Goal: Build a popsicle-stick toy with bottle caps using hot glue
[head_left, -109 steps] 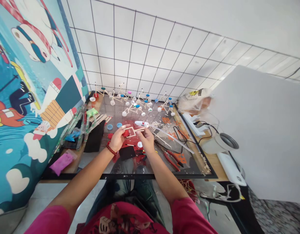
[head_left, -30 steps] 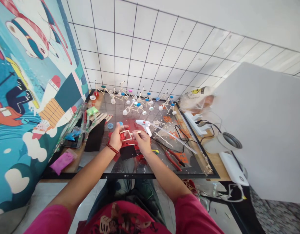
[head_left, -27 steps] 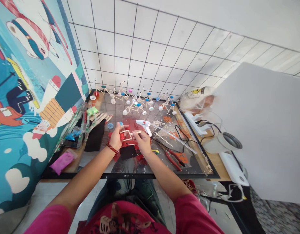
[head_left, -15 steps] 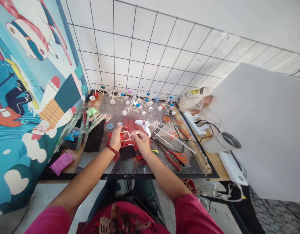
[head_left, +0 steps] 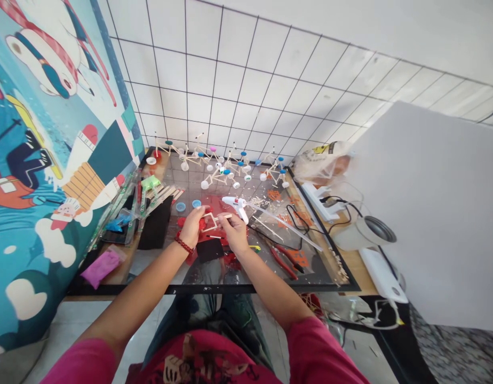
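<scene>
My left hand is closed on the left side of a small square frame of pale wooden sticks. My right hand pinches a short wooden stick by the frame's right side; whether the two are joined I cannot tell. Below both hands lies a red sheet with red bits on it. A white glue gun rests just beyond my right hand. Two blue bottle caps sit past my left hand. A black square lies nearer to me.
Several stick figures with caps stand along the back. Red-handled pliers and a black cable lie right. At left are loose sticks, a black sheet and a pink packet. A power strip lies at the right edge.
The square frame has shifted slightly to the right and turned a little in my hands. My left thumb has come off the line of the second blue cap, which now shows fully.
</scene>
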`<move>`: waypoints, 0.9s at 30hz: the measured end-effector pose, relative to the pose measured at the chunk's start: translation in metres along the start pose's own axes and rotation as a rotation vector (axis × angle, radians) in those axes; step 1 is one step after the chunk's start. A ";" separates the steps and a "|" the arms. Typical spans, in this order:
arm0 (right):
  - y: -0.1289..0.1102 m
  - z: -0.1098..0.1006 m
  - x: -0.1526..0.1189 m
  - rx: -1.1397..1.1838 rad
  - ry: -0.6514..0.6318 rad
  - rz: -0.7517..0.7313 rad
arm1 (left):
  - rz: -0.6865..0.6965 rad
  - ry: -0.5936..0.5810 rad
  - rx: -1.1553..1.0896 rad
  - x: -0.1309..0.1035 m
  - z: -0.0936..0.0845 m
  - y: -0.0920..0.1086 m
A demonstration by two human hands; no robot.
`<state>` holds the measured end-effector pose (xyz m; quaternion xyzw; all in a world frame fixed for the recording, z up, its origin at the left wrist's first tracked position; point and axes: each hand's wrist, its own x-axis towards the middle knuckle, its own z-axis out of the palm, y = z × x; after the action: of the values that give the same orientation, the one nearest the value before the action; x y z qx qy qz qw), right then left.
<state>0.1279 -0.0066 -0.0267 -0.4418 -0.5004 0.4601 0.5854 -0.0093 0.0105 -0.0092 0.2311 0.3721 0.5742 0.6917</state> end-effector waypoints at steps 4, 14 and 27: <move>0.000 0.000 -0.001 0.013 -0.019 0.006 | 0.090 0.025 0.102 -0.002 0.002 0.002; -0.002 0.004 -0.002 0.080 -0.032 0.020 | 0.194 0.099 0.160 0.004 -0.001 -0.006; 0.002 0.000 0.001 0.005 -0.005 -0.012 | 0.209 0.134 0.154 0.005 0.000 -0.011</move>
<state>0.1283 -0.0056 -0.0281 -0.4362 -0.5033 0.4590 0.5880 -0.0028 0.0133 -0.0187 0.2820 0.4343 0.6270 0.5820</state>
